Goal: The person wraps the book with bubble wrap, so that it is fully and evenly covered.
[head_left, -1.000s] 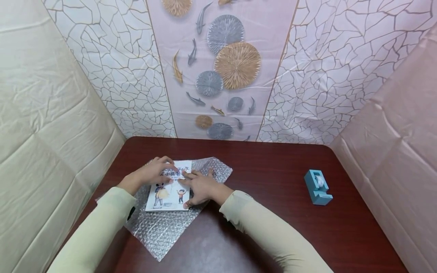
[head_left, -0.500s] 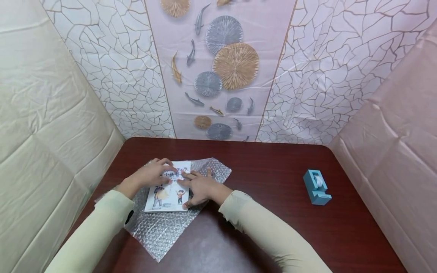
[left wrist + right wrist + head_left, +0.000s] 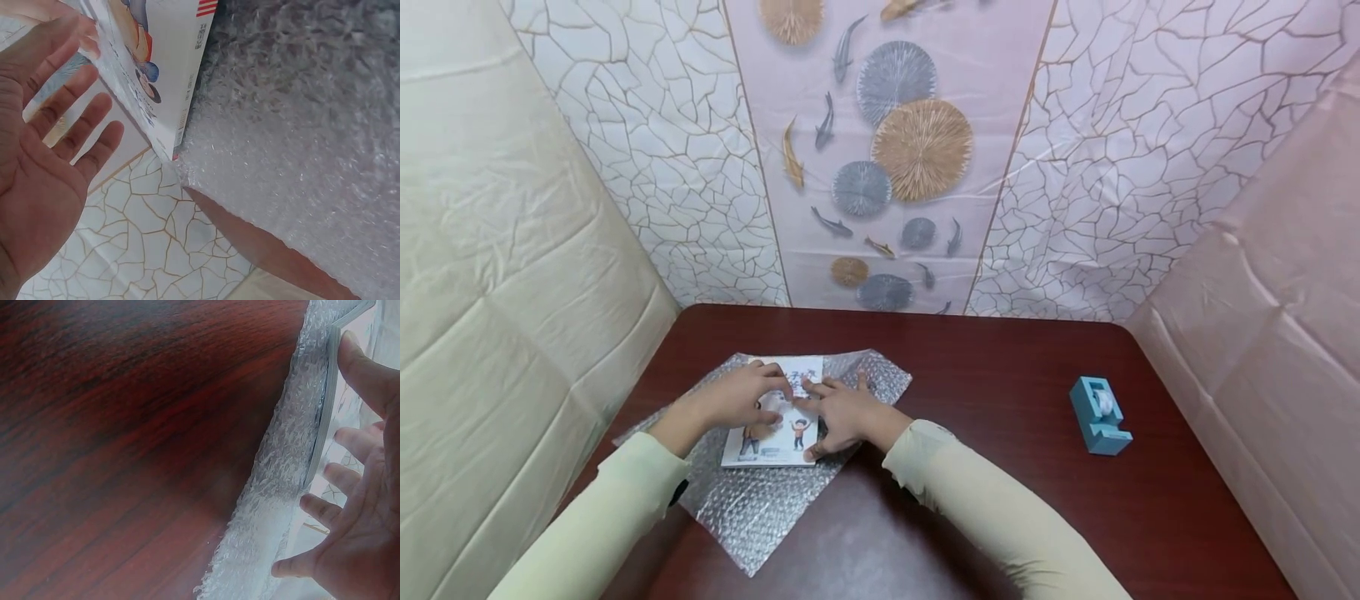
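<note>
A thin white picture book (image 3: 778, 451), with drawn children and blue lettering on its cover, lies face up on a sheet of bubble wrap (image 3: 760, 521). My left hand (image 3: 737, 397) hovers over or lightly touches the left part of the cover; contact cannot be told. In the left wrist view that hand (image 3: 44, 150) has loosely extended fingers and grips nothing. My right hand (image 3: 847, 414) rests spread on the book's right side, its thumb near the lower right corner. The right wrist view shows its thumb on the cover beside the page edge. The hands partly hide the cover.
A blue tape dispenser (image 3: 1100, 417) with a clear roll stands at the right of the dark red wooden table (image 3: 1000, 450). Corners of bubble wrap spread beyond the book toward the front and the back right. Patterned cloth walls (image 3: 1060, 208) enclose the table.
My left hand has drawn slightly toward me over the cover, exposing more of the book's top edge. The right hand, book and wrap stay in place.
</note>
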Motion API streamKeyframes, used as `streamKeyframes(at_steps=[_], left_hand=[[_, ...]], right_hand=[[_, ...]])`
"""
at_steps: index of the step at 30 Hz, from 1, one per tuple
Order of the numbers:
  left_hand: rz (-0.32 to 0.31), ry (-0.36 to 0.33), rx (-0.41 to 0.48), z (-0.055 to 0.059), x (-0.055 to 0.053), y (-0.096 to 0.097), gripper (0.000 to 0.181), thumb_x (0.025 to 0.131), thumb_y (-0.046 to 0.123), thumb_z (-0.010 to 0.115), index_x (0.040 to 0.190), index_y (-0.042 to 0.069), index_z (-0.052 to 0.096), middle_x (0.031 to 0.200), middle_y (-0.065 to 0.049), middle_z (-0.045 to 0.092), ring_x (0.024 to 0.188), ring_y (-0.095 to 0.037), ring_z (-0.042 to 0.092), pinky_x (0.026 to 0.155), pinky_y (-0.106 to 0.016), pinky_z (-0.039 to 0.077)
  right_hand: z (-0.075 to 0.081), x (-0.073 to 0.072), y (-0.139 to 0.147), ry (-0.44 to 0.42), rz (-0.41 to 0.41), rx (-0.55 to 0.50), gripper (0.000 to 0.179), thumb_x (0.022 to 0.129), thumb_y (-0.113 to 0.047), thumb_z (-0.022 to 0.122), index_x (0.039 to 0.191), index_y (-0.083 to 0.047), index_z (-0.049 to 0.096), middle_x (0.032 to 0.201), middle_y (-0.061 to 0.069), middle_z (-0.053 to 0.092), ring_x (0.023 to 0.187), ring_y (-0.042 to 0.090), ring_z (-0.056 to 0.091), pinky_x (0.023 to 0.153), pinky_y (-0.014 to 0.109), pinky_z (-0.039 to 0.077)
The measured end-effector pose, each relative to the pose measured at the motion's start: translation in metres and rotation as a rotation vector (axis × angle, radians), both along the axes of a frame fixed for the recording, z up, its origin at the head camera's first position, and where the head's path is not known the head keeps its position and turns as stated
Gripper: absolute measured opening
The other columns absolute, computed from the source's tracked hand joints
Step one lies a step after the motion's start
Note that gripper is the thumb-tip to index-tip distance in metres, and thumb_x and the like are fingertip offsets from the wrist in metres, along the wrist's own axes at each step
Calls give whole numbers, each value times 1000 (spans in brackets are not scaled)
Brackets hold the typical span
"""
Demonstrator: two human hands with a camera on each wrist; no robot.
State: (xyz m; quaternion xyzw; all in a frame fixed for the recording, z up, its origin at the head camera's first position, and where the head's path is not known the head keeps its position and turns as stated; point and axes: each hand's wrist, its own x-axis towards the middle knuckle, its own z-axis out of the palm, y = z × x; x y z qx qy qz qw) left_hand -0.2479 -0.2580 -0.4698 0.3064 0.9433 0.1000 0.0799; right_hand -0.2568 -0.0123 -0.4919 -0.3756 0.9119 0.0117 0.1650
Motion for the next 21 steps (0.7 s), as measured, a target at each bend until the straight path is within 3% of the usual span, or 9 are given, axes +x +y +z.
streamKeyframes(at_steps=[12, 21], left_hand=[[-27, -189, 83, 6, 22, 1, 21, 88, 28, 93, 98, 21, 76, 92, 8, 66, 80, -6, 59, 74, -29, 52], [-104, -282, 61, 8, 44, 12, 17, 90, 22, 91, 85, 24, 75, 76, 17, 64, 69, 2, 55, 67, -22, 49]], right_hand=[[1, 4, 0, -1, -2, -40, 102, 90, -84, 70, 174, -45, 28, 188, -10, 11, 174, 28, 19, 128, 84, 15], [1, 1, 1, 35, 19, -21, 102, 89, -84, 69, 174, -44, 29, 187, -8, 13, 173, 29, 22, 126, 86, 18]])
